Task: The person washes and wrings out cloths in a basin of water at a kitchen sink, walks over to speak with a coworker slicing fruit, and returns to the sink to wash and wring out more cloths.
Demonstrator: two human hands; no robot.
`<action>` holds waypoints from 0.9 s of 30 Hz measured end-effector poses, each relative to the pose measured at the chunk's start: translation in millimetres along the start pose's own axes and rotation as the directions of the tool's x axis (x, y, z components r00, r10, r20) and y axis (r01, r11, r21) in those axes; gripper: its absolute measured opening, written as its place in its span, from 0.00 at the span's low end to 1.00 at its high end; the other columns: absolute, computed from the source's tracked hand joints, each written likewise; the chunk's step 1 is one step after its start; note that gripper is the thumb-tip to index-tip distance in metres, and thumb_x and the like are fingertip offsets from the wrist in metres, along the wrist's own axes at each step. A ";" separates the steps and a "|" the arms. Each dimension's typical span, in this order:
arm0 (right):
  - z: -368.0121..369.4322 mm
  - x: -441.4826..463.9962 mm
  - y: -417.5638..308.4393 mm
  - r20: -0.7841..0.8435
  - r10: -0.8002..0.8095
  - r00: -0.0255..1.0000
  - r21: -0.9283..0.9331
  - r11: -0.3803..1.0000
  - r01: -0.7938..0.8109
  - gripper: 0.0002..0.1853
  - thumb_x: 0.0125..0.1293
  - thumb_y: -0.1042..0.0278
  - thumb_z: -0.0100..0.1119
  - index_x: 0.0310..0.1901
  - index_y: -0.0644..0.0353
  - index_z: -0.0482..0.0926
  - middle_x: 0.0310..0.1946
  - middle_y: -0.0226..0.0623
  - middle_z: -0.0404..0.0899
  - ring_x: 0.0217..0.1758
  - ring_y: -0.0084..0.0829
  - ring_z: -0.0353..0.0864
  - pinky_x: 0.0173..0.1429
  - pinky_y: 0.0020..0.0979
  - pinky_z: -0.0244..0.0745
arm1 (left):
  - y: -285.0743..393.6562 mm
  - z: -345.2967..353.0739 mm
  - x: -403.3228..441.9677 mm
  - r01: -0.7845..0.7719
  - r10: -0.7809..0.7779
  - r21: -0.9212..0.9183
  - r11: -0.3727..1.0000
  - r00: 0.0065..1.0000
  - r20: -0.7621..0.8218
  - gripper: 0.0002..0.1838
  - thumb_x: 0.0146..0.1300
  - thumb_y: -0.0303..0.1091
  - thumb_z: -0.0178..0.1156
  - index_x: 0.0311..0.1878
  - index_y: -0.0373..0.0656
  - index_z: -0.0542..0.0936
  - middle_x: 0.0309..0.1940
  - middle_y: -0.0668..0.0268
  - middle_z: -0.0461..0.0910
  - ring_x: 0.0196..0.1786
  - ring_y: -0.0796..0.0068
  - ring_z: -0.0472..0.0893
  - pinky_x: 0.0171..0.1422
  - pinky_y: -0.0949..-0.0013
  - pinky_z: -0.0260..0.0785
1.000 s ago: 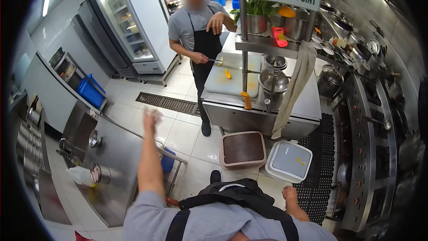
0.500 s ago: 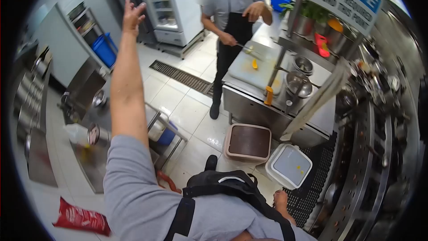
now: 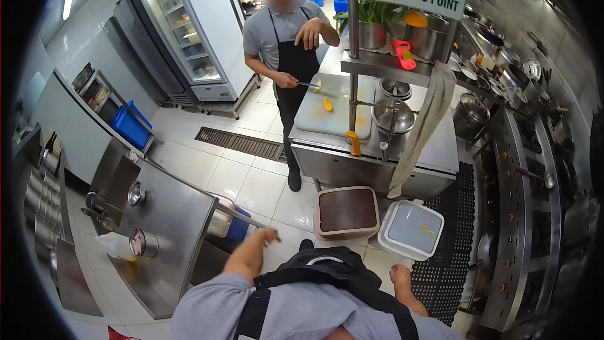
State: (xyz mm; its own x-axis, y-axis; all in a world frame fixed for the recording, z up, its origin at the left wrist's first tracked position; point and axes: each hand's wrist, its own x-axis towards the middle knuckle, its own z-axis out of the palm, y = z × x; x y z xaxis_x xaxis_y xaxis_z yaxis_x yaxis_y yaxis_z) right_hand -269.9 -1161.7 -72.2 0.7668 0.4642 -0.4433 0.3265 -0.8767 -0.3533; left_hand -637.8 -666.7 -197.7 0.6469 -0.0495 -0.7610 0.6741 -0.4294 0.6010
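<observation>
My left hand [image 3: 268, 237] is low in front of me, beside the end of the steel table's rail [image 3: 242, 214]. Its fingers are loosely bent and a little apart, with nothing seen in them. At my right side hangs my right hand [image 3: 400, 273], its fingers curled in and no object showing. Nearest to it is a white bin [image 3: 385, 245] with a grey lid [image 3: 412, 229] that has small yellow bits on it. Left of that bin stands a beige bin [image 3: 346, 234] with a brown top.
A co-worker [image 3: 277, 34] holds a knife [image 3: 308, 84] over a cutting board [image 3: 308, 116] with orange pieces. A stove [image 3: 513, 226] runs along the right. At left, the steel table [image 3: 173, 214] bears a jug [image 3: 116, 247] and metal containers. A drain grate [image 3: 239, 143] crosses the tiles.
My left arm has come down from a raised, outstretched position to beside the table rail. My view has tilted up and turned. The right hand stays low at my side.
</observation>
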 end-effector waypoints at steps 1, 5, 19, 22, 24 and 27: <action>3.3 -4.5 6.6 0.004 0.011 1.000 0.004 1.000 -0.011 0.10 0.49 0.66 0.58 0.35 0.54 0.83 0.35 0.43 0.81 0.42 0.41 0.80 0.52 0.37 0.73 | 20.5 44.1 -9.7 -0.089 0.092 -0.050 0.995 0.995 0.045 0.22 0.60 0.44 0.54 0.56 0.45 0.69 0.50 0.55 0.71 0.41 0.54 0.77 0.37 0.50 0.77; -0.3 -9.8 29.8 0.046 0.024 0.999 -0.072 0.997 -0.021 0.10 0.49 0.67 0.57 0.34 0.56 0.82 0.35 0.45 0.80 0.43 0.43 0.79 0.52 0.38 0.73 | 20.1 140.6 -9.9 -0.190 0.047 0.560 0.806 0.965 0.259 0.19 0.58 0.40 0.56 0.50 0.41 0.74 0.47 0.55 0.74 0.43 0.53 0.78 0.36 0.48 0.77; -40.2 21.9 -8.8 -0.082 -0.038 0.996 0.016 0.999 0.039 0.11 0.48 0.68 0.58 0.35 0.56 0.83 0.35 0.44 0.81 0.43 0.42 0.80 0.53 0.38 0.73 | 136.9 68.6 -28.8 0.245 -0.528 -0.608 0.755 0.776 -0.344 0.28 0.51 0.36 0.59 0.58 0.45 0.71 0.47 0.52 0.74 0.49 0.58 0.76 0.41 0.55 0.78; -27.9 20.8 -0.5 -0.064 -0.053 0.997 0.041 0.998 0.056 0.11 0.48 0.67 0.58 0.35 0.56 0.83 0.34 0.44 0.81 0.43 0.43 0.80 0.53 0.38 0.72 | 123.1 66.9 -8.0 0.129 -0.244 -0.330 0.935 0.909 -0.337 0.30 0.50 0.36 0.60 0.59 0.44 0.69 0.47 0.53 0.75 0.50 0.57 0.76 0.43 0.55 0.77; -19.5 16.8 9.0 -0.084 -0.114 0.990 -0.029 0.993 0.112 0.10 0.48 0.67 0.59 0.34 0.55 0.83 0.34 0.44 0.81 0.43 0.42 0.80 0.53 0.37 0.73 | 123.5 68.9 -3.8 0.112 -0.213 -0.296 0.949 0.918 -0.336 0.30 0.51 0.37 0.60 0.60 0.45 0.68 0.48 0.53 0.76 0.49 0.57 0.77 0.44 0.54 0.77; -21.7 3.4 19.5 0.008 -0.030 1.000 -0.038 0.999 0.030 0.12 0.50 0.68 0.55 0.36 0.57 0.82 0.38 0.45 0.80 0.45 0.44 0.78 0.55 0.37 0.71 | 138.7 81.0 -13.1 0.313 -0.491 -0.516 0.797 0.834 -0.253 0.28 0.51 0.37 0.60 0.58 0.44 0.70 0.49 0.54 0.75 0.45 0.57 0.78 0.40 0.54 0.78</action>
State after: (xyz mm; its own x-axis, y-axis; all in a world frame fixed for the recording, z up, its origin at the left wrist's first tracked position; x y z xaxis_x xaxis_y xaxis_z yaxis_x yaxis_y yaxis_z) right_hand -248.9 -1180.0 -62.8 0.7521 0.4913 -0.4393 0.3705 -0.8664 -0.3347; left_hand -581.6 -798.6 -124.2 0.2986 0.3979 -0.8675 0.9239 0.1076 0.3673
